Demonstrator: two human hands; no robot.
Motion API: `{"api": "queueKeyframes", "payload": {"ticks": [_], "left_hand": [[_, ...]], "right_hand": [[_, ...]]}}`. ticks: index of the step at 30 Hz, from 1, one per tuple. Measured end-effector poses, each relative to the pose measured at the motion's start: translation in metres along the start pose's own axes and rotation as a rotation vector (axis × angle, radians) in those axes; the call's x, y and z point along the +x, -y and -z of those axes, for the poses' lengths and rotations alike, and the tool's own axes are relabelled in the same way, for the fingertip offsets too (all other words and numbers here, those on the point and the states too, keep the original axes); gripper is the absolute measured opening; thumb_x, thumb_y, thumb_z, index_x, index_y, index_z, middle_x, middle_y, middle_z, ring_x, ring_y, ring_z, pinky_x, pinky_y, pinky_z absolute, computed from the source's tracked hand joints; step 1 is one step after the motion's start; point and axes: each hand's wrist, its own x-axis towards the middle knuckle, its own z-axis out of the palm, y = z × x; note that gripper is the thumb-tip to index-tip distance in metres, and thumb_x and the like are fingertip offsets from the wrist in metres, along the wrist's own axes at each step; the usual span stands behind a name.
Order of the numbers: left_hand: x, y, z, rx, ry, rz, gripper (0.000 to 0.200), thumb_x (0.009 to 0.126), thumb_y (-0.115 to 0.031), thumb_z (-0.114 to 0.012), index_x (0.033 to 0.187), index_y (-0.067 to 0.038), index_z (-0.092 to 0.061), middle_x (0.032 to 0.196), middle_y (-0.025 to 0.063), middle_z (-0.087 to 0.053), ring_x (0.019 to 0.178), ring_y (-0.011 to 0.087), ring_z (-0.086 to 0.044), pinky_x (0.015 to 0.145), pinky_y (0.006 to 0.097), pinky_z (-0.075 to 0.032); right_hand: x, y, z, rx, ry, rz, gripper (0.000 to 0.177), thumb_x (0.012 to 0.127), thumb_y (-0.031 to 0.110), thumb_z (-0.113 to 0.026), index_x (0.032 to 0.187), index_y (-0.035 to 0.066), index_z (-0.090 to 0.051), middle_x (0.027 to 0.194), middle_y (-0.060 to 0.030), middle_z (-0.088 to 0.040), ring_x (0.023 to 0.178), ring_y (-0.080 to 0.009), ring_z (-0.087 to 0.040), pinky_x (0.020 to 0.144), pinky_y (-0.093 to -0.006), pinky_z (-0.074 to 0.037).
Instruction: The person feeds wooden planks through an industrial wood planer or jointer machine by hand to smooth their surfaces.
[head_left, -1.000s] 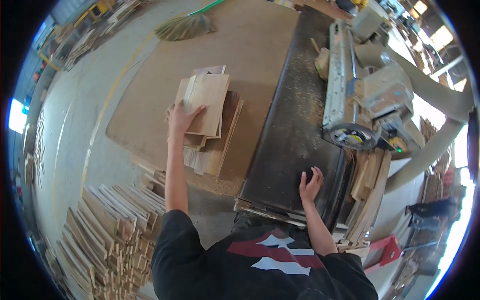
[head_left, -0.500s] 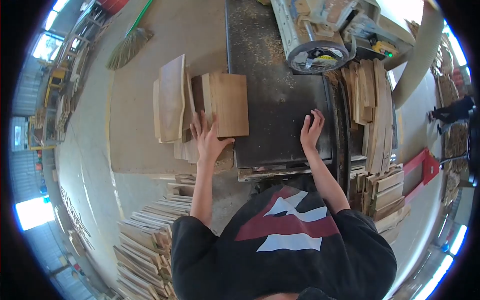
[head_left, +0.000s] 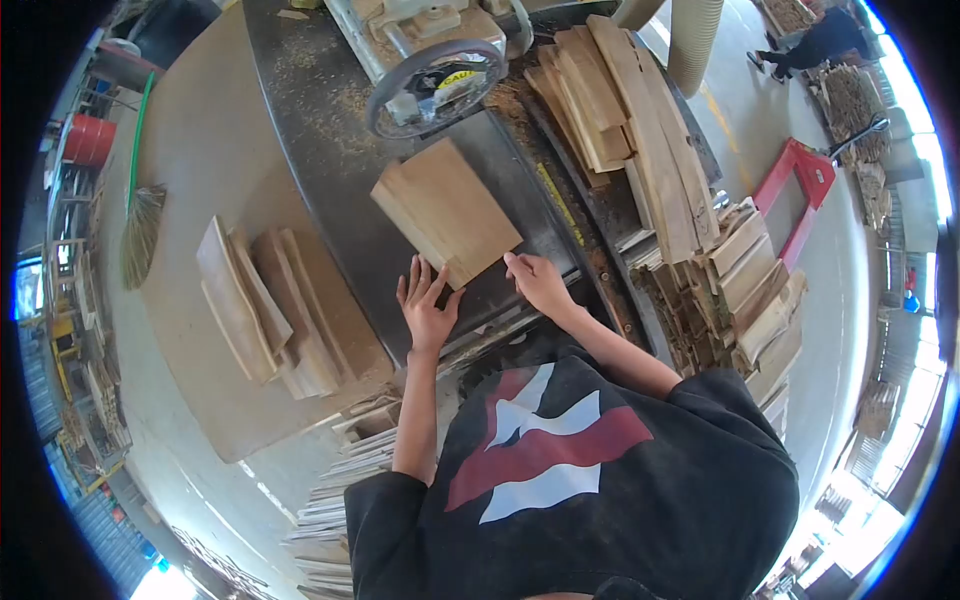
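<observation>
A wide wooden board [head_left: 450, 210] lies at a slant on the dark machine table [head_left: 335, 200], in front of the machine's round guard. At the board's near left corner is my left hand [head_left: 428, 312], palm down with its fingers spread, the fingertips touching the wood. My right hand [head_left: 540, 284] is at the near right corner, its fingers curled and the thumb and index finger pinched at the board's edge. Its other fingers are folded under.
A machine head with a round guard [head_left: 437, 88] stands beyond the board. Several boards are stacked on the left [head_left: 245, 300] and on the right [head_left: 650, 140]. A broom [head_left: 143, 235] lies far left. A red pallet jack [head_left: 800, 180] and a person [head_left: 825, 42] are at the right.
The board has moved right, from the stack's side onto the dark table. My left hand has followed it. My right hand has closed in to its near right corner. The view has turned.
</observation>
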Motion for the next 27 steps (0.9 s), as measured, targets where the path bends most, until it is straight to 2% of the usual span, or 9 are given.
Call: {"api": "queueKeyframes", "payload": {"ticks": [1, 3, 4, 8, 18, 21, 23, 25, 27], "left_hand": [[0.008, -0.008, -0.008, -0.004, 0.003, 0.005, 0.052, 0.078, -0.022, -0.084, 0.128, -0.016, -0.071, 0.143, 0.0214, -0.059, 0.142, 0.0342, -0.048, 0.115, 0.0548, -0.032], [0.023, -0.020, -0.020, -0.029, 0.052, -0.063, 0.056, 0.076, -0.021, -0.085, 0.130, -0.016, -0.070, 0.143, 0.0212, -0.058, 0.142, 0.0332, -0.048, 0.115, 0.0521, -0.031], [0.028, -0.023, -0.028, -0.032, 0.065, -0.107, 0.057, 0.075, -0.020, -0.085, 0.131, -0.016, -0.069, 0.144, 0.0210, -0.058, 0.142, 0.0324, -0.048, 0.116, 0.0500, -0.031], [0.041, -0.032, -0.046, -0.037, 0.044, -0.086, 0.058, 0.075, -0.020, -0.086, 0.131, -0.013, -0.069, 0.144, 0.0223, -0.057, 0.142, 0.0335, -0.048, 0.114, 0.0504, -0.033], [0.123, 0.000, -0.063, -0.060, -0.133, -0.024, 0.058, 0.071, -0.026, -0.091, 0.123, -0.007, -0.072, 0.138, 0.0225, -0.062, 0.138, 0.0340, -0.052, 0.110, 0.0463, -0.038], [0.150, 0.008, -0.059, -0.030, -0.164, -0.013, 0.055, 0.071, -0.025, -0.091, 0.120, -0.008, -0.074, 0.134, 0.0217, -0.065, 0.137, 0.0318, -0.054, 0.109, 0.0449, -0.039], [0.162, 0.012, -0.058, -0.051, -0.182, 0.001, 0.053, 0.072, -0.023, -0.090, 0.119, -0.006, -0.075, 0.133, 0.0221, -0.065, 0.136, 0.0315, -0.055, 0.110, 0.0442, -0.039], [0.169, 0.018, -0.061, -0.067, -0.195, 0.022, 0.051, 0.073, -0.021, -0.089, 0.119, -0.005, -0.075, 0.132, 0.0225, -0.065, 0.135, 0.0312, -0.056, 0.110, 0.0435, -0.039], [0.180, 0.022, -0.069, -0.105, -0.254, 0.100, 0.045, 0.072, -0.019, -0.089, 0.113, -0.004, -0.077, 0.128, 0.0207, -0.068, 0.131, 0.0297, -0.059, 0.108, 0.0428, -0.041]], "right_hand": [[0.002, -0.004, 0.005, -0.004, 0.001, -0.006, 0.047, 0.102, 0.045, -0.058, 0.088, 0.002, -0.067, 0.065, -0.0071, -0.062, 0.053, -0.0161, -0.057, 0.054, -0.0337, -0.045], [0.009, -0.011, 0.010, 0.256, 0.086, -0.291, 0.058, 0.104, 0.053, -0.049, 0.088, 0.000, -0.067, 0.059, -0.0062, -0.060, 0.050, -0.0127, -0.056, 0.049, -0.0284, -0.043], [0.009, -0.004, 0.013, 0.295, 0.013, -0.312, 0.056, 0.104, 0.051, -0.050, 0.091, 0.000, -0.066, 0.062, -0.0055, -0.062, 0.047, -0.0129, -0.054, 0.045, -0.0279, -0.041], [0.029, -0.003, 0.015, 0.529, -0.068, -0.327, 0.049, 0.105, 0.048, -0.049, 0.096, 0.002, -0.063, 0.063, -0.0045, -0.062, 0.046, -0.0120, -0.051, 0.042, -0.0280, -0.036], [0.104, 0.042, 0.005, 0.608, -0.050, -0.277, 0.046, 0.105, 0.049, -0.051, 0.091, 0.006, -0.061, 0.062, -0.0008, -0.058, 0.048, -0.0080, -0.050, 0.041, -0.0255, -0.031], [0.113, 0.042, -0.006, 0.615, -0.100, -0.356, 0.046, 0.105, 0.048, -0.052, 0.090, 0.005, -0.061, 0.061, -0.0045, -0.057, 0.048, -0.0134, -0.051, 0.042, -0.0298, -0.035], [0.105, 0.005, -0.037, 0.169, -0.424, 0.208, 0.040, 0.105, 0.041, -0.056, 0.090, 0.005, -0.062, 0.060, -0.0042, -0.055, 0.048, -0.0164, -0.054, 0.044, -0.0325, -0.037], [0.068, 0.008, -0.050, -0.063, -0.444, 0.620, 0.024, 0.100, 0.029, -0.064, 0.091, 0.006, -0.064, 0.064, -0.0138, -0.059, 0.054, -0.0323, -0.061, 0.052, -0.0410, -0.048], [0.059, 0.023, -0.052, -0.207, -0.309, 0.687, 0.020, 0.098, 0.026, -0.066, 0.091, 0.007, -0.064, 0.063, -0.0124, -0.060, 0.055, -0.0324, -0.062, 0.052, -0.0415, -0.049]]}}
